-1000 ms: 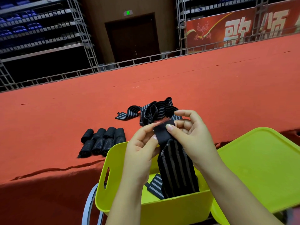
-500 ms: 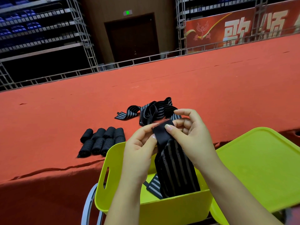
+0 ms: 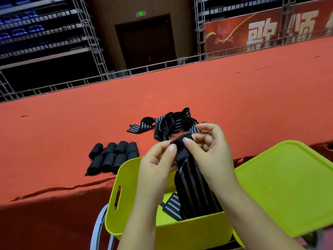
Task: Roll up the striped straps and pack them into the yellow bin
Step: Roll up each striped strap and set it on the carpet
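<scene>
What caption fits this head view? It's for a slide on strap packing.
Both hands, left hand and right hand, pinch a striped strap trailing into the yellow bin.

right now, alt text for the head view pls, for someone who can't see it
Both hands, left hand and right hand, pinch the top end of a striped strap that hangs into a yellow bin. Behind on the red table lie rolled straps and a loose strap pile; a yellow lid sits right.
</scene>
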### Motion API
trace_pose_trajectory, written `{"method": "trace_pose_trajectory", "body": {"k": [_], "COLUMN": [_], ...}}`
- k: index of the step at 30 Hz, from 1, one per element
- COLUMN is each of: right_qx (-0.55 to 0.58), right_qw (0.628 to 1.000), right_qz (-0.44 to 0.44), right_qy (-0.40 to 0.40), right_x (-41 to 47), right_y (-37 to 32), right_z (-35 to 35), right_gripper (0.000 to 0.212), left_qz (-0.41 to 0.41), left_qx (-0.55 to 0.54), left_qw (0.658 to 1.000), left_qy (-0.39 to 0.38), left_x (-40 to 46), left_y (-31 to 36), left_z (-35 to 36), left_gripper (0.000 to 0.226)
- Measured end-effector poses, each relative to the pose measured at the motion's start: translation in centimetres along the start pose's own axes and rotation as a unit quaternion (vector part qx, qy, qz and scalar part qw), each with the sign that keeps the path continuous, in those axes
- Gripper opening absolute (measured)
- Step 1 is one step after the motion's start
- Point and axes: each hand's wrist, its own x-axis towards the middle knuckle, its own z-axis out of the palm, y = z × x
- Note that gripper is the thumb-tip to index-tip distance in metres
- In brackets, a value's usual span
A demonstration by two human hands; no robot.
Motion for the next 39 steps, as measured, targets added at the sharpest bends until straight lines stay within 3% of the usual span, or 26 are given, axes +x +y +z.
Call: {"method": "trace_pose_trajectory", "body": {"k": [5, 10, 15, 20, 24, 29, 35, 39], "right_qx": [-0.053, 0.022, 0.024, 0.057, 0.034, -0.052, -0.040, -0.030], "right_qw": [0.998, 0.987, 0.993, 0.996, 0.992, 0.977, 0.982, 0.981], "right_qz": [-0.021, 0.043, 0.008, -0.034, -0.005, 0.026, 0.020, 0.036], "right_qy": [-0.013, -0.150, -0.117, -0.064, -0.123, -0.204, -0.181, -0.188], "right_x": [0.4, 2.0, 2.3, 3.7, 5.1, 4.2, 3.3, 3.1], "right_y": [-0.2, -1.5, -1.8, -3.2, -3.9, -1.8, -0.5, -0.5], "right_z": [-0.3, -1.5, -1.4, -0.7, -0.9, -2.3, -3.0, -3.0], "right_gripper": [0.033, 0.010, 0.012, 0.016, 0.009, 0.018, 0.016, 0.011], "left_qz": [0.024, 0.029, 0.027, 0.013, 0.019, 0.009, -0.025, -0.013], "left_qx": [0.015, -0.003, -0.012, 0.025, 0.015, -0.017, 0.014, 0.007], "left_qw": [1.000, 1.000, 1.000, 0.997, 0.999, 1.000, 0.997, 0.999], "left_qy": [-0.001, -0.005, -0.008, -0.076, -0.040, 0.004, -0.067, -0.033], "left_x": [0.4, 1.1, 1.5, 1.8, 2.5, 3.9, 4.5, 5.2], "left_y": [0.2, 0.3, 0.7, 1.0, 1.8, 2.5, 3.4, 4.2], "left_z": [0.1, -0.4, -0.3, -0.1, 0.4, 0.0, 0.3, 0.9], "left_gripper": [0.015, 0.007, 0.012, 0.022, 0.018, 0.013, 0.016, 0.005]}}
